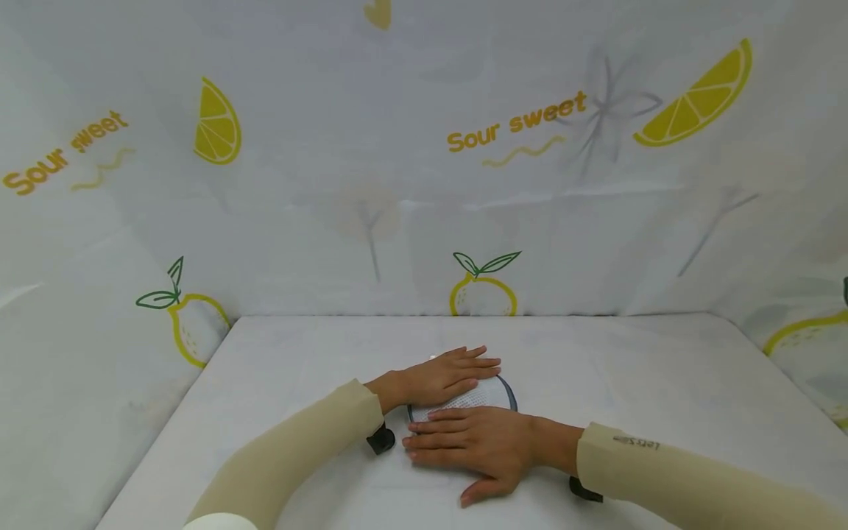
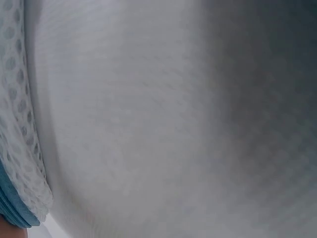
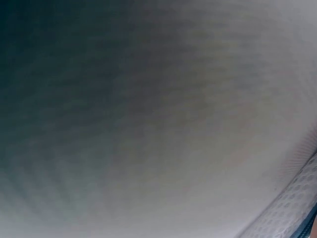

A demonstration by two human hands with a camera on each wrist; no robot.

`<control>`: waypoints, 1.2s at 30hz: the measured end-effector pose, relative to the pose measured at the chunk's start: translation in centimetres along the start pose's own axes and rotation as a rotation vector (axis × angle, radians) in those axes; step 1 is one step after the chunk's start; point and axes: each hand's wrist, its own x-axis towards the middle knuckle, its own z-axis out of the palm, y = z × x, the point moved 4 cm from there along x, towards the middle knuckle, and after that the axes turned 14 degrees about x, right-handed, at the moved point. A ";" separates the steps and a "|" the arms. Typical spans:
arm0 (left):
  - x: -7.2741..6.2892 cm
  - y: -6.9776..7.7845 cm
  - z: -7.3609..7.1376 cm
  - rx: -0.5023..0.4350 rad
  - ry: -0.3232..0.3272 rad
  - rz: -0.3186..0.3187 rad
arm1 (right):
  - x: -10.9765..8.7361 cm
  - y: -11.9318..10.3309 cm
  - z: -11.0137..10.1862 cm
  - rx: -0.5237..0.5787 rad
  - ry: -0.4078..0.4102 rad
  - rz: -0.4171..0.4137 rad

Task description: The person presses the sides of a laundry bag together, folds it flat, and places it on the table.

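A white mesh bag [image 1: 475, 398] with blue-grey trim lies on the table, mostly covered by two hands. My left hand [image 1: 439, 379] rests palm-down across its far side, fingers straight and pointing right. Over its near side my right hand [image 1: 486, 445] lies flat, fingers stretched to the left and thumb spread toward me. In the left wrist view, the bag's holed mesh [image 2: 15, 99] and blue zipper edge [image 2: 15, 201] show at the left margin. The right wrist view catches the mesh [image 3: 287, 210] in its lower right corner.
The white-covered table [image 1: 629, 390] reaches back to a hanging white sheet [image 1: 318, 184] printed with lemons and lettering. Dark wrist cameras sit under the left cuff [image 1: 364, 405] and the right cuff [image 1: 589, 456], close above the table.
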 end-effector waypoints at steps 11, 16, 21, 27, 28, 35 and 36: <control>-0.5 -0.1 -0.2 -0.038 0.013 -0.022 | 0.5 0.2 0.0 -0.014 -0.009 -0.009; -0.2 0.0 -0.1 -0.049 0.018 0.000 | 0.2 0.1 0.1 0.001 -0.016 -0.002; 0.1 0.0 0.1 -0.041 0.007 -0.018 | 0.0 0.1 0.2 -0.001 -0.025 0.002; 0.3 -0.2 0.5 -0.035 -0.003 -0.014 | -0.2 0.2 0.3 0.017 -0.040 0.010; 0.3 -0.2 0.6 -0.036 -0.004 -0.010 | -0.3 0.2 0.3 0.033 -0.041 0.015; 0.2 -0.4 0.5 -0.030 -0.016 -0.020 | -0.1 0.4 0.5 0.095 -0.033 0.025; 0.0 -0.4 0.4 -0.031 -0.021 -0.028 | 0.0 0.4 0.5 0.091 -0.030 0.023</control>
